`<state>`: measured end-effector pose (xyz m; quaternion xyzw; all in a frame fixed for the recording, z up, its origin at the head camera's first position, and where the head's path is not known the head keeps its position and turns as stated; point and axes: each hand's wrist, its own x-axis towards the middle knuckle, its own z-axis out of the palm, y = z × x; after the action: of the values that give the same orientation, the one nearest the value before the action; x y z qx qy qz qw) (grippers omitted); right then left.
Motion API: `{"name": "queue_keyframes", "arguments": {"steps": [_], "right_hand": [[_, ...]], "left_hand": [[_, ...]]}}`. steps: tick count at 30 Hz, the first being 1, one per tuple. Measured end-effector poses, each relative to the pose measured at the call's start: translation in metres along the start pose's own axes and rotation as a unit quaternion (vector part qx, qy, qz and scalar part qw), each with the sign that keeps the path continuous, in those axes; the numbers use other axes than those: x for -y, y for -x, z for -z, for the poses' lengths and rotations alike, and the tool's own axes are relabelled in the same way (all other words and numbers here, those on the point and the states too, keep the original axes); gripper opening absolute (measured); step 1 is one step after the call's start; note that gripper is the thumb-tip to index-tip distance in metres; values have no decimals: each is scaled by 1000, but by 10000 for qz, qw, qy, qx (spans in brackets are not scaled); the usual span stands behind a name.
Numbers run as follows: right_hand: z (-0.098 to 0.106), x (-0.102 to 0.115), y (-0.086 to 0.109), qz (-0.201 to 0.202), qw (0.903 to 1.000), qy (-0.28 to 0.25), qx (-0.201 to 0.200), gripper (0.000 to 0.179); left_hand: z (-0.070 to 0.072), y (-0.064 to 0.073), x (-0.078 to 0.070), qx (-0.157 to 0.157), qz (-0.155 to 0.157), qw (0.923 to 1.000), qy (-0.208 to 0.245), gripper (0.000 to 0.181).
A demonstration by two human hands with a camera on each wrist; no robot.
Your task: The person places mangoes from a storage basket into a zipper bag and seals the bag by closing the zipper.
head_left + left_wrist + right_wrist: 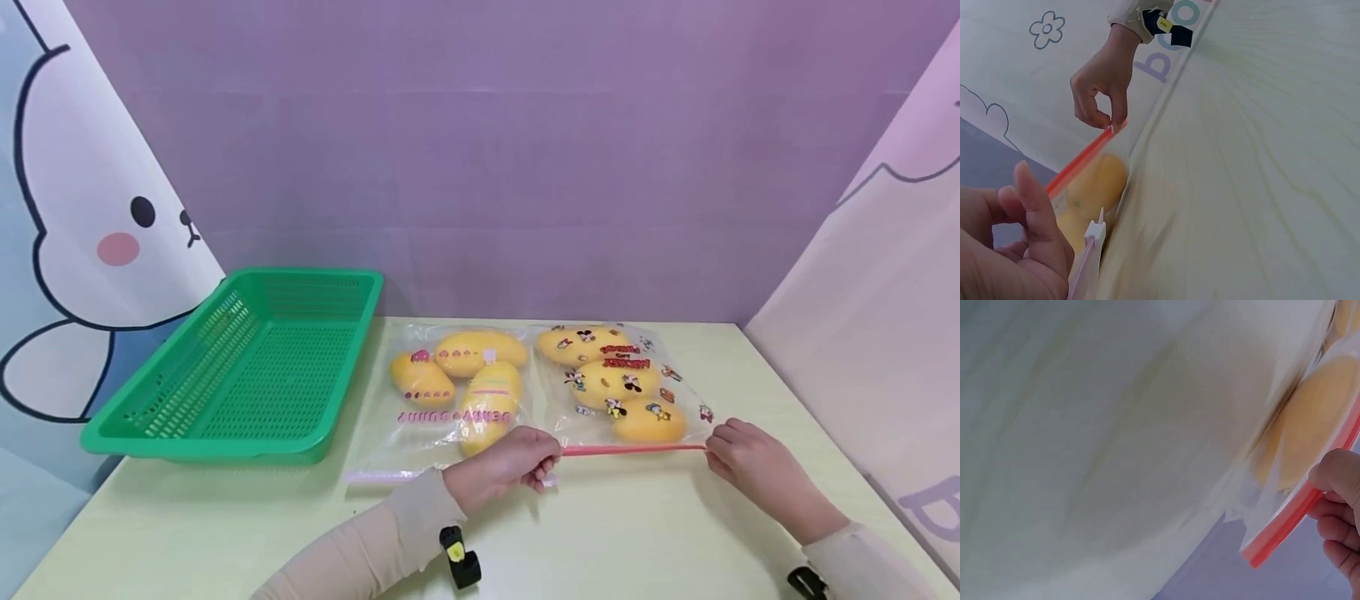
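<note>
A clear zip bag [555, 408] with cartoon prints and a red zip strip [633, 450] lies on the right, with three yellow mangoes [603, 382] inside. My left hand [510, 467] grips the left end of that strip. At its right end, my right hand [757, 471] pinches the strip between thumb and fingers, as the right wrist view also shows on the red edge [1282, 528]. The strip is stretched straight between both hands. Left of it lies a second zip bag [375, 442], also with three mangoes [480, 354]; my left hand overlaps its lower right corner.
A green plastic basket [352, 367] with slotted walls stands at the left of the pale table [600, 542]. The second bag has a pale pink zip edge [382, 477] and a white slider [1095, 230]. A purple backdrop [510, 167] rises behind the table, with printed panels at both sides.
</note>
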<state>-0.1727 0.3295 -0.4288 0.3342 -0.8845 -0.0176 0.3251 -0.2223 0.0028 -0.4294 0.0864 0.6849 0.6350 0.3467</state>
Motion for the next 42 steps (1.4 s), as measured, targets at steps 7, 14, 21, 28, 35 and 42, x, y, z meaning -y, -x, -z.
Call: {"name": "queue_keyframes", "arguments": {"steps": [7,14,21,28,35,42], "right_hand": [[4,-13,11,-107,9999,29,111,60],[8,-18,23,-184,9998,97,49,57],[8,-18,24,-198,9998,61,21,53],[11,-15,24,-401,9991,-96,118,38],[15,-16,26,-691,9969,-123,344,36],[23,-19,17,-719,9867,-675,1292,33]], "left_hand": [[1,0,-1,-84,15,10000,-22,22],[2,2,-3,-102,-29,9999,-26,24],[3,3,-3,-90,-40,9999,-94,23],[5,8,-1,-217,-12,9993,-294,20],[12,16,-1,-243,-36,9980,-578,18],[35,29,-10,-27,-326,9928,-1156,21]]}}
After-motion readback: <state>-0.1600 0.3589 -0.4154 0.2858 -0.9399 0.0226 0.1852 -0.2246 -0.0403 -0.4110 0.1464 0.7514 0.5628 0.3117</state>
